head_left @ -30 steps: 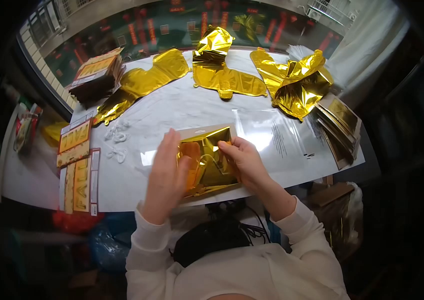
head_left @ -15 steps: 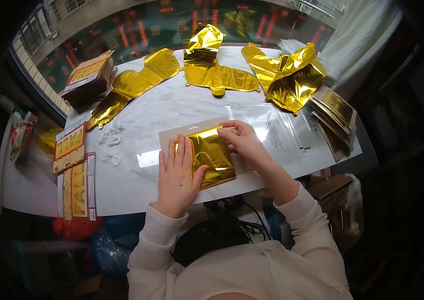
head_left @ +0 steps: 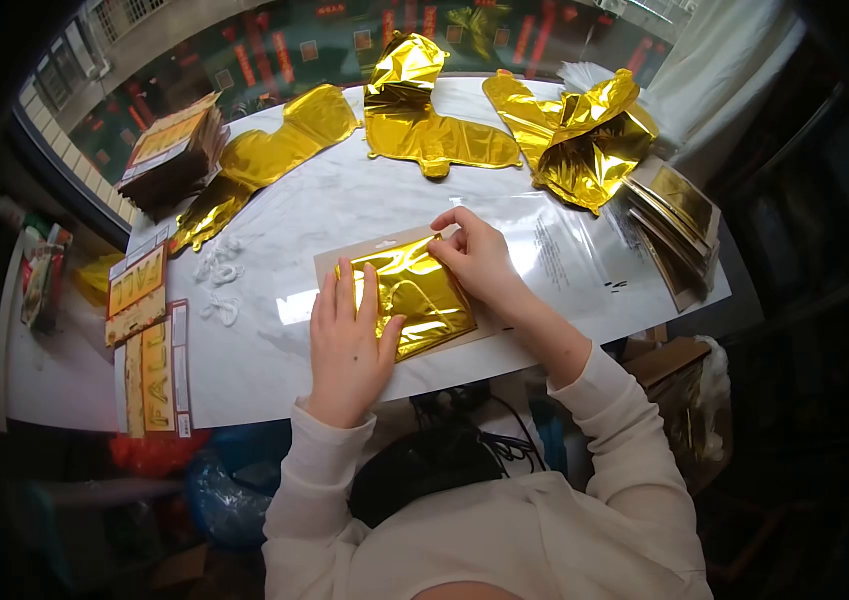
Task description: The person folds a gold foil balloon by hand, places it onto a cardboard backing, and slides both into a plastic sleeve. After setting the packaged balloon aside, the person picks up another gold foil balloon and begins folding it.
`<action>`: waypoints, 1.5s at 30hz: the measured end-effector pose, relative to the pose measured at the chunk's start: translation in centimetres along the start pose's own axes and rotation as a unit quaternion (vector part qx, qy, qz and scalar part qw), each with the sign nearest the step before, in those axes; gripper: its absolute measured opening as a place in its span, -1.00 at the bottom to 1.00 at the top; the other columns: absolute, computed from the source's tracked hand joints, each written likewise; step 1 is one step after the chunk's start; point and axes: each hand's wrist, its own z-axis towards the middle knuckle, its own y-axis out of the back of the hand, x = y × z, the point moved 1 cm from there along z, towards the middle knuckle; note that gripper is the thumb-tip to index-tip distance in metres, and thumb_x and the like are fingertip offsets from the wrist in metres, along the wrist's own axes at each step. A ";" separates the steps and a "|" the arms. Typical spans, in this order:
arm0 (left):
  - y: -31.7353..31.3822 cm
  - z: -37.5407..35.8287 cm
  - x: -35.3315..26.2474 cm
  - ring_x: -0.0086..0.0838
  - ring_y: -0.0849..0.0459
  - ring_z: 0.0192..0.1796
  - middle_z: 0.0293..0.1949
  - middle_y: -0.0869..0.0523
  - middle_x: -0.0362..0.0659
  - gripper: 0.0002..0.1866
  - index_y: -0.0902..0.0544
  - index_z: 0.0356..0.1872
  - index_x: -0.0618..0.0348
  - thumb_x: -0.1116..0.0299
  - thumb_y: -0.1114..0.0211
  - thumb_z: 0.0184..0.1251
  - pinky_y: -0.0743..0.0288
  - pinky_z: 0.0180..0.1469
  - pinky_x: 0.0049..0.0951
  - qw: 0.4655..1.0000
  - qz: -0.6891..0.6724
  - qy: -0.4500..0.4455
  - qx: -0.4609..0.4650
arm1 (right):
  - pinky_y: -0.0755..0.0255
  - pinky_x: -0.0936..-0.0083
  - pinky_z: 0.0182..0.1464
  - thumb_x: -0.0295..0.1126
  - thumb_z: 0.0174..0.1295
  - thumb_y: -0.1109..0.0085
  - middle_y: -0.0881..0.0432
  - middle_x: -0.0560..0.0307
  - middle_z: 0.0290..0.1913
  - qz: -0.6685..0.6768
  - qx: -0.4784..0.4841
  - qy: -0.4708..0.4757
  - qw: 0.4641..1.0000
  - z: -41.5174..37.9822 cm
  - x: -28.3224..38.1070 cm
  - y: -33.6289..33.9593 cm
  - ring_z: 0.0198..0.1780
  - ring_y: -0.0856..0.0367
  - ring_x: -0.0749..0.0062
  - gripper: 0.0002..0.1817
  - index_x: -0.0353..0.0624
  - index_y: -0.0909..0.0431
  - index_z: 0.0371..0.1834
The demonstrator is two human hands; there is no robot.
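A gold foil balloon [head_left: 422,308], folded into a flat rectangle, lies on a beige cardboard sheet [head_left: 336,259] near the table's front edge. My left hand [head_left: 347,355] rests flat along its left side, fingers stretched out and pressing on the foil and card. At the upper right corner, my right hand [head_left: 482,262] pinches the foil edge between thumb and finger. Part of the card stays hidden beneath the foil and my hands.
Unfolded gold foil balloons [head_left: 289,135] lie along the table's far side. A stack of printed cards [head_left: 179,140] stands at the left, with "FALL" cards [head_left: 157,375] below. Coiled white strings [head_left: 224,272], a clear plastic sheet [head_left: 564,245] and backing cards [head_left: 669,245] flank my hands.
The view has shifted slightly. My right hand has moved a little up and left along the foil's top edge, its index finger now raised; my left hand stays flat on the foil.
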 end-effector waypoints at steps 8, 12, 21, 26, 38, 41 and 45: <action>1.4 1.7 0.8 0.15 -0.33 0.52 0.59 -0.32 0.20 -0.33 -0.42 0.54 0.20 0.09 -0.27 0.52 -0.23 0.48 0.05 0.999 0.007 -0.002 0.050 | -0.45 0.54 -0.36 -0.37 0.37 -0.37 -0.65 0.19 -0.49 -0.025 -0.033 0.054 0.998 -0.2 -0.4 -0.5 -0.48 -0.58 0.59 -0.85 -0.15 -0.70 -0.09; 1.8 1.7 0.7 0.18 -0.18 0.62 0.64 -0.25 0.15 -0.19 -0.39 0.58 0.14 -0.01 -0.38 0.40 -0.08 0.55 0.17 0.998 -0.025 -0.006 0.058 | -0.47 0.53 -0.35 -0.37 0.36 -0.37 -0.66 0.19 -0.48 -0.026 -0.027 0.042 0.998 -0.2 -0.1 -0.4 -0.47 -0.58 0.58 -0.84 -0.17 -0.70 -0.09; 4.4 1.5 -0.6 0.29 0.02 0.70 0.66 -0.15 0.21 -0.04 -0.27 0.66 -0.01 -0.04 -0.46 0.27 0.38 0.62 0.44 0.978 -0.081 -0.109 0.160 | -0.48 0.52 -0.32 -0.36 0.32 -0.40 -0.65 0.23 -0.50 -0.033 0.007 0.013 0.999 0.4 -0.2 0.1 -0.45 -0.59 0.59 -0.83 -0.16 -0.71 -0.11; 1.7 1.4 1.0 0.14 0.10 0.75 0.72 -0.02 0.15 -0.17 -0.13 0.71 0.11 -0.05 -0.15 0.58 0.42 0.66 0.33 0.992 0.022 -0.038 0.120 | -0.49 0.54 -0.31 -0.37 0.32 -0.38 -0.67 0.23 -0.48 -0.033 0.005 0.010 0.999 -0.1 0.1 0.0 -0.43 -0.60 0.60 -0.85 -0.18 -0.71 -0.12; 1.1 1.2 0.9 0.03 -0.04 0.73 0.70 -0.11 0.13 -0.15 -0.22 0.67 0.18 -0.08 -0.22 0.54 0.27 0.66 0.32 0.993 0.031 -0.038 0.104 | -0.53 0.51 -0.34 -0.40 0.39 -0.29 -0.70 0.14 -0.47 -0.044 -0.009 0.047 0.998 -0.9 0.2 -0.1 -0.46 -0.65 0.53 -0.86 -0.24 -0.70 -0.12; 1.1 1.0 0.8 0.02 -0.05 0.73 0.69 -0.13 0.13 -0.15 -0.24 0.66 0.17 -0.11 -0.22 0.53 0.26 0.65 0.33 0.994 0.023 -0.037 0.101 | -0.54 0.45 -0.36 -0.42 0.39 -0.27 -0.72 0.05 -0.48 -0.080 -0.015 0.051 0.995 -1.3 0.3 -0.2 -0.47 -0.71 0.42 -0.86 -0.25 -0.69 -0.12; 1.7 0.9 0.4 0.07 -0.04 0.73 0.69 -0.13 0.16 -0.14 -0.25 0.65 0.20 -0.12 -0.23 0.51 0.25 0.65 0.34 0.994 0.016 -0.036 0.105 | -0.57 0.37 -0.35 -0.42 0.38 -0.28 -0.73 -0.02 -0.48 -0.097 -0.035 0.087 0.991 -1.3 0.0 -0.4 -0.45 -0.75 0.26 -0.88 -0.23 -0.69 -0.14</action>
